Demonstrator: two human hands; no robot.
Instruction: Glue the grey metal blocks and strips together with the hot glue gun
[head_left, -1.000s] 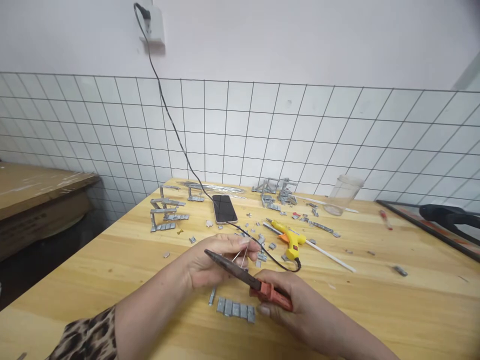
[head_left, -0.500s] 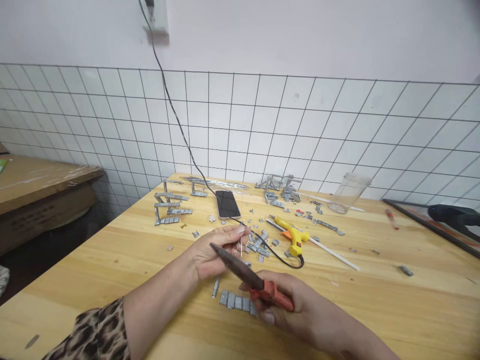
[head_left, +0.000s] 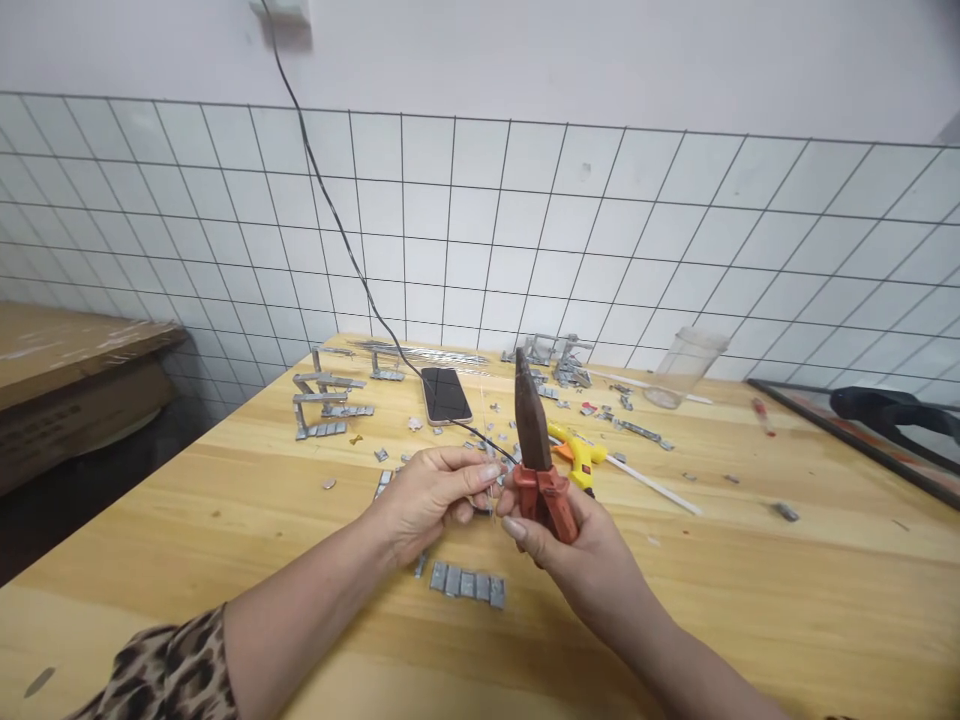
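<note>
My left hand [head_left: 431, 500] is closed, pinching a thin pale wire [head_left: 491, 500] between thumb and fingertips. Pliers [head_left: 532, 430] with dark jaws and red handles are gripped in my right hand [head_left: 589, 560], their jaws pointing up. The fingertips of my right hand are close to the wire's lower end; whether they touch it I cannot tell. Just below my hands lies a row of flat grey pieces [head_left: 467, 583] set side by side. More grey bits are partly hidden behind my fingers.
A yellow glue gun [head_left: 581, 462] and a white glue stick [head_left: 652, 482] lie at the right, beyond my hand. Farther back are a phone [head_left: 447, 396], small grey frames [head_left: 326, 408], a bundle of thin rods [head_left: 420, 354] and a clear jar [head_left: 686, 372]. A black cord [head_left: 341, 232] hangs across the wall.
My right hand has turned the pliers from pointing left to pointing upward, and its fingertips have come nearer my left hand. The row of grey pieces shows more fully. The view has shifted slightly.
</note>
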